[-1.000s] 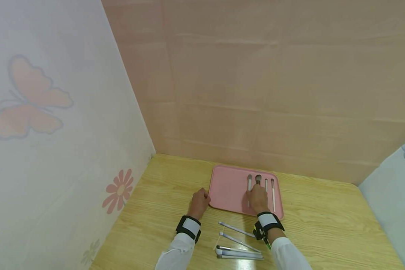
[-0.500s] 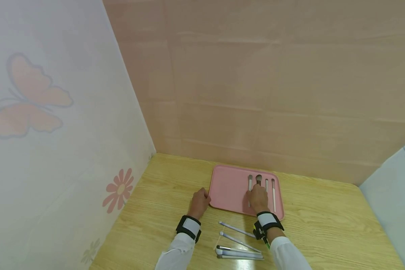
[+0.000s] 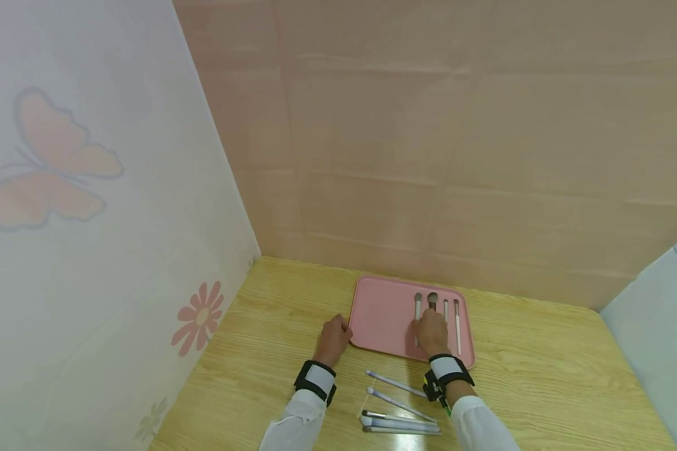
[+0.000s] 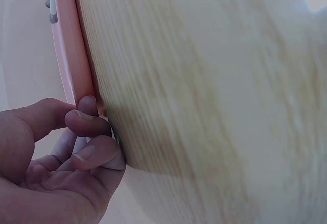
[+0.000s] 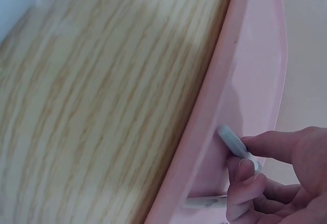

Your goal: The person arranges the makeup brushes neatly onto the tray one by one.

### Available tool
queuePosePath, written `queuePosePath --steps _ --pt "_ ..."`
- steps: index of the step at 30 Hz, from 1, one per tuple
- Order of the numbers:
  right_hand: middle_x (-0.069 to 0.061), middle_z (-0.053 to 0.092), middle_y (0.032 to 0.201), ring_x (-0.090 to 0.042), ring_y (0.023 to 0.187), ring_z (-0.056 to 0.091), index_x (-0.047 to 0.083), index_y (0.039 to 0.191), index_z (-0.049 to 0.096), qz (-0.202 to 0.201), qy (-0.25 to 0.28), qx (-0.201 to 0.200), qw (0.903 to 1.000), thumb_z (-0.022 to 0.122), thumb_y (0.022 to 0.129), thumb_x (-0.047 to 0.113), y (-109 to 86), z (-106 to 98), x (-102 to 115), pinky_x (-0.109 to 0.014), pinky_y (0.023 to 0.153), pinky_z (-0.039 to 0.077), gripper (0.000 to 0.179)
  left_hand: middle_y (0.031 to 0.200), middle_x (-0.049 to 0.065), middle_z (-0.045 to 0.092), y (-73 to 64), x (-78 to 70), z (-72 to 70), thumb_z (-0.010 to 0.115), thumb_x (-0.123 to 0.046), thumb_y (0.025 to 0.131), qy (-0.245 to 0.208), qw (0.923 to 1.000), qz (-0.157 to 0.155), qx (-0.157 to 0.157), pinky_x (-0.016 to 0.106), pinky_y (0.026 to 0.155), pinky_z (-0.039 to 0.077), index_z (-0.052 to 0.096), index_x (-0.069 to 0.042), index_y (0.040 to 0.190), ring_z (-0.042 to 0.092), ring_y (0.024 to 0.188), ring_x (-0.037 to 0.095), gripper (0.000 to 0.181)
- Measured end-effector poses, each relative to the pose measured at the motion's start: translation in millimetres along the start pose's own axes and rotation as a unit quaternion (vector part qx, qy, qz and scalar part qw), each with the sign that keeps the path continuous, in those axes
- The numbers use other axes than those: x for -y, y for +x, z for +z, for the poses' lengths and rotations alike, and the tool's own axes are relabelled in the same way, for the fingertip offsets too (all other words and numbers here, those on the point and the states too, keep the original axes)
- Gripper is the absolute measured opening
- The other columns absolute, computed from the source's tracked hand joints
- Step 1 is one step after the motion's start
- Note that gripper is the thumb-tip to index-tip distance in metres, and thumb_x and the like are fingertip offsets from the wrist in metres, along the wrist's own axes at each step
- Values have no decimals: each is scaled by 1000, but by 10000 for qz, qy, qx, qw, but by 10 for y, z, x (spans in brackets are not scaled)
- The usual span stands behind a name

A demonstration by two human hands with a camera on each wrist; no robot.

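Left hand (image 3: pixel 333 339) curled loosely against tray (image 3: pixel 380 313) left rim, fingertips touching, nothing gripped. Tray on surface (image 3: pixel 259 351). Right hand (image 3: pixel 432 332) inside tray, pinching brush (image 3: pixel 432 299) handle. Loose brushes (image 3: pixel 397 410) nearer, between wrists.

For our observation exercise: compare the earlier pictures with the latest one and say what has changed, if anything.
Almost nothing. The right hand rests on the brushes in the pink tray as before, fingers on a handle; the left hand stays at the tray's left edge. The four brushes on the tray and the loose brushes on the table have not moved.
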State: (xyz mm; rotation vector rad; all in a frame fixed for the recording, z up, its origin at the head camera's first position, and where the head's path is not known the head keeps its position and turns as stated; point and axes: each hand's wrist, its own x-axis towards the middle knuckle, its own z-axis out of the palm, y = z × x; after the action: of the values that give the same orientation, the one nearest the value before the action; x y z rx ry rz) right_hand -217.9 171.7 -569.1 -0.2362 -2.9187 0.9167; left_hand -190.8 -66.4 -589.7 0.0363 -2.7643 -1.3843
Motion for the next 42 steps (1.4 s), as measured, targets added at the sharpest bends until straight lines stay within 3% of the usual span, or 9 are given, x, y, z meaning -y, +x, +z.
queuePosePath --steps 10,29,38,42 --pt "-11 58 55 -18 44 52 0 60 55 -3 -144 17 9999 67 87 8 2 -15 8 -28 41 37 31 68 3 51 -14 -3 9 63 2 88 33 9998 -160 118 23 53 35 54 -3 78 45 60 13 14" --pt "-22 66 65 -23 50 61 -11 76 66 -14 -245 57 9997 70 88 10 36 -12 -10 -35 45 46 24 67 2 49 -6 -3 14 62 1 89 -62 9998 -117 112 23 52 34 54 -3 78 44 59 12 15" --pt "-18 64 62 -20 48 58 -10 76 66 56 -177 165 9997 69 89 10 15 -36 -2 -31 43 43 24 68 2 50 -1 -7 20 62 0 90 -13 9997 -200 168 23 53 35 54 -4 79 45 60 13 14" --pt "-16 63 60 -20 48 57 -9 74 64 60 -204 132 9997 69 89 10 24 -33 -5 -31 44 42 25 67 2 49 5 -12 22 62 1 90 18 9999 -98 121 23 53 34 54 -3 78 44 60 13 15"
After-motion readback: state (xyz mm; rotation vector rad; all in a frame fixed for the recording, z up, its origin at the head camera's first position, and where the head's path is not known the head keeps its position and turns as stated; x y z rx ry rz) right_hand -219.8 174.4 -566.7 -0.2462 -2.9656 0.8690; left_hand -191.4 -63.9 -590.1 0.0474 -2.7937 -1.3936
